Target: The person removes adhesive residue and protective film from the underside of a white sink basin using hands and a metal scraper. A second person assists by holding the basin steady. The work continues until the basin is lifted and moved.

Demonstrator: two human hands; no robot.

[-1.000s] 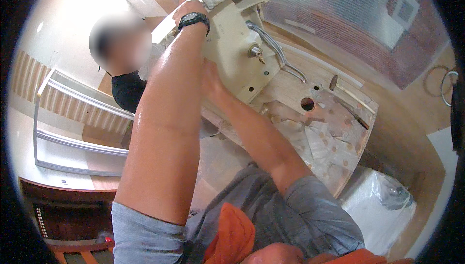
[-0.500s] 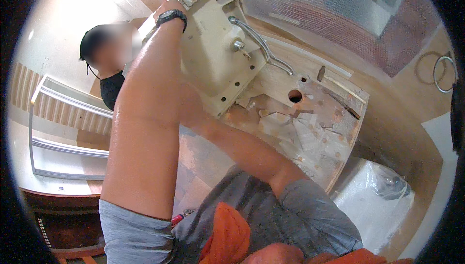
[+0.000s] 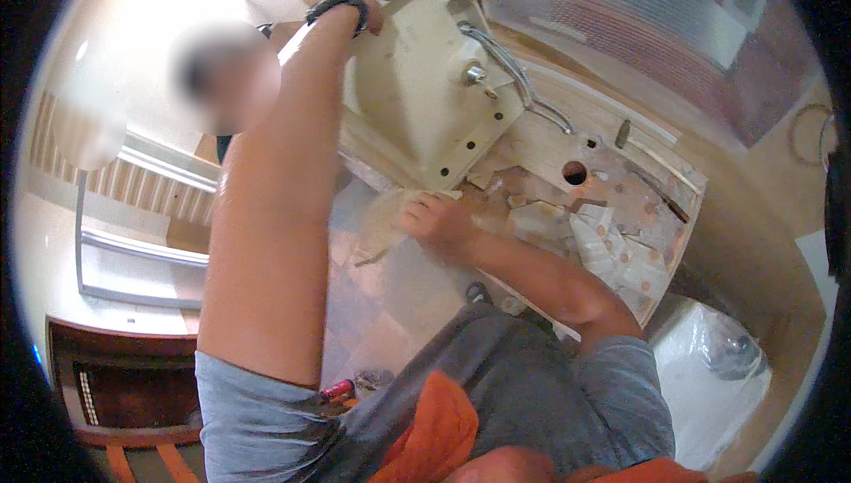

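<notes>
A cream basin (image 3: 403,84) stands tipped up, with a metal drain fitting (image 3: 476,74) and flexible silver hoses (image 3: 510,58) on it. My left arm reaches far up, and my left hand (image 3: 368,13), just past a black watch (image 3: 340,11), is closed at the basin's upper edge; its fingers are partly hidden. Below the basin's lower corner, my right hand (image 3: 439,224) is closed on a torn tan sheet (image 3: 390,224), whose blurred loose end hangs to the left. Beside that hand lies a wooden board (image 3: 541,142) covered in cracked, torn pale scraps (image 3: 585,235).
Another person (image 3: 226,80) is close to my left arm. The board has a round hole (image 3: 574,173), a small wooden-handled tool (image 3: 623,133) and a dark bar (image 3: 660,195). A plastic-wrapped white bundle (image 3: 709,385) is at right, a brown cabinet (image 3: 133,385) at lower left.
My right hand, hidden behind my left arm before, has come right into view with the torn sheet. My left hand sits further right along the basin. The whole view has shifted slightly.
</notes>
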